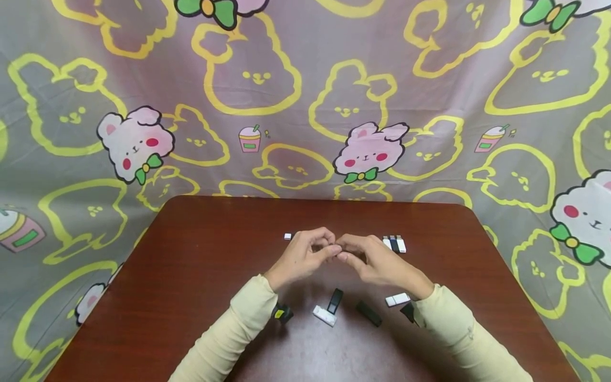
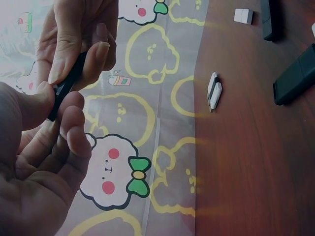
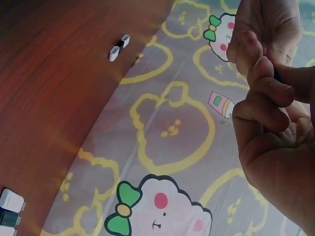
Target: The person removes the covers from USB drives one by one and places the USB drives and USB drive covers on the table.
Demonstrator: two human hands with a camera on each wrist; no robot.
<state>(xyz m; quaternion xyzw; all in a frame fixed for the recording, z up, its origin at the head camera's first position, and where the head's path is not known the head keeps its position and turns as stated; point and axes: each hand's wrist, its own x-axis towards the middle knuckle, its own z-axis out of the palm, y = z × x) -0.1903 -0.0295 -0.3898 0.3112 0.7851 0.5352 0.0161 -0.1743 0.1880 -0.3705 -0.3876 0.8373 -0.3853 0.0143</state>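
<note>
Black stick (image 2: 72,81) pinched in my left hand (image 1: 302,257) and right hand (image 1: 382,262), thumbs and fingers closed to its thickness. On the table (image 1: 215,244), three drives (image 1: 394,244) lie at three o'clock, a dark bar (image 1: 369,313) at five, a white bar (image 1: 324,315) at six. My fingers partly hide the stick, which in the left wrist view slants from one to seven o'clock between both hands.
</note>
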